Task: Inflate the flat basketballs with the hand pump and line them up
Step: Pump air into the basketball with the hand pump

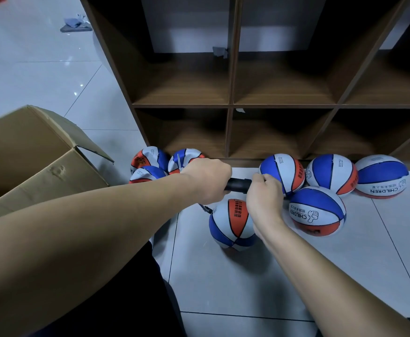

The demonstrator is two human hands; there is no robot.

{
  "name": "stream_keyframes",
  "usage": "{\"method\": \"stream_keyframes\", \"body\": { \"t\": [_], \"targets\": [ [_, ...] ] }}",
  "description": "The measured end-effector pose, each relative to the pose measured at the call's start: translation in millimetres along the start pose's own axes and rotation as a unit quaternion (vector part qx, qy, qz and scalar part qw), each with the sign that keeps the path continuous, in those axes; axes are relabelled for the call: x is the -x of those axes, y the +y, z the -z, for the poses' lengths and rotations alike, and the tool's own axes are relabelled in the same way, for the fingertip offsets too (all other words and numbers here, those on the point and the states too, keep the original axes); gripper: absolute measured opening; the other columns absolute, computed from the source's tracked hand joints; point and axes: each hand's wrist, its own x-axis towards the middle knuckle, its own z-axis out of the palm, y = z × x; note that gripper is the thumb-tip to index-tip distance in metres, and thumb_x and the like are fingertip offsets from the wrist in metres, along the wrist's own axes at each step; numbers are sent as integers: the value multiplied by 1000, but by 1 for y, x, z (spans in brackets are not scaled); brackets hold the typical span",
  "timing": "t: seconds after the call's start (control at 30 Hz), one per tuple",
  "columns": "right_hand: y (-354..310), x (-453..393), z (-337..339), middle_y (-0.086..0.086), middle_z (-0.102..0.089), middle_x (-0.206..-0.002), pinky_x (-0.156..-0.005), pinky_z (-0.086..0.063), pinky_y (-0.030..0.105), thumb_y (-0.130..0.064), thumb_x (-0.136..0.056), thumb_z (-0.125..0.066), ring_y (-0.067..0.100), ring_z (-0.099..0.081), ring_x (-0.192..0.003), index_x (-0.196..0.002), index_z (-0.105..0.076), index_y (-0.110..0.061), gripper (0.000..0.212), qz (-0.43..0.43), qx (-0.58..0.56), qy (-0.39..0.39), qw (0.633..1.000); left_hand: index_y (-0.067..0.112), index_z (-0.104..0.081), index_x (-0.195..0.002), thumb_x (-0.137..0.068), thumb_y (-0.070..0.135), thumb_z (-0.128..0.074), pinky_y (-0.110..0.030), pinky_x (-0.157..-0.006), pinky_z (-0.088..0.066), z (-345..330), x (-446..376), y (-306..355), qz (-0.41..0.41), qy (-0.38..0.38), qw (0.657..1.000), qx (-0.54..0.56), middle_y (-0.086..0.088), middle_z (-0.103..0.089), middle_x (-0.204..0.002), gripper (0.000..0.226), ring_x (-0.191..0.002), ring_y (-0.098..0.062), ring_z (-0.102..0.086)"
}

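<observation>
A black hand pump (238, 185) lies level between my two hands. My left hand (207, 180) is closed around its left part, and my right hand (263, 200) grips its right end. Just below them a blue, white and orange basketball (230, 226) rests on the floor, with a thin black hose (205, 208) reaching its left side. Several round basketballs (318, 211) sit to the right along the shelf's foot. Three flat, crumpled balls (150, 159) lie to the left behind my left wrist.
A brown wooden cubby shelf (230, 105) with bare compartments stands right behind the balls. An open cardboard box (28, 161) sits at the left on the pale tiled floor (247, 288). My dark-clothed knee fills the lower left.
</observation>
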Motion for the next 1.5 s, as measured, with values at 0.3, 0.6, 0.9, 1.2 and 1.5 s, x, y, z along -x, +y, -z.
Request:
{"method": "stream_keyframes", "body": {
  "t": [0.3,0.6,0.9,1.2,1.5],
  "targets": [
    [12,-11,9,1,-33,-63,-58,-27,35,-17,-97,-49,22,-32,-61,-69,-34,-18,32,-22,-1,-51,998,23,-59,-93,-103,35,-61,-31,-54,-46,-6,-1,1,-12,4,1000,-2,3,-60,-75,16,-64,-15,-58],
    [34,-47,48,-3,-22,-59,-54,-17,34,-21,-86,-53,22,-19,-56,-67,-27,-26,33,-157,-64,6,985,29,-51,-79,-103,37,-61,-31,-59,-46,-9,-1,-27,21,-48,999,9,4,-58,-77,27,-65,-13,-55],
    [27,-34,36,3,-32,-64,-62,-29,42,-23,-87,-50,25,-30,-64,-65,-32,-19,29,-135,-51,61,988,24,-62,-104,-104,42,-61,-35,-67,-56,-10,-1,-13,12,-46,999,12,3,-61,-83,18,-73,-16,-61],
    [22,-2,3,4,-45,-68,-59,-30,37,-16,-99,-45,24,-40,-64,-66,-38,-14,35,-24,6,25,999,19,-61,-101,-104,34,-61,-37,-67,-58,-10,5,-3,11,-43,999,-2,1,-58,-80,15,-66,-18,-58],
    [19,5,-4,0,-42,-71,-65,-32,38,-18,-102,-45,23,-39,-68,-67,-36,-17,36,-5,3,-13,1000,20,-66,-101,-103,34,-63,-35,-62,-58,-14,1,2,7,-39,999,-3,0,-64,-78,15,-68,-20,-65]
  ]
}}
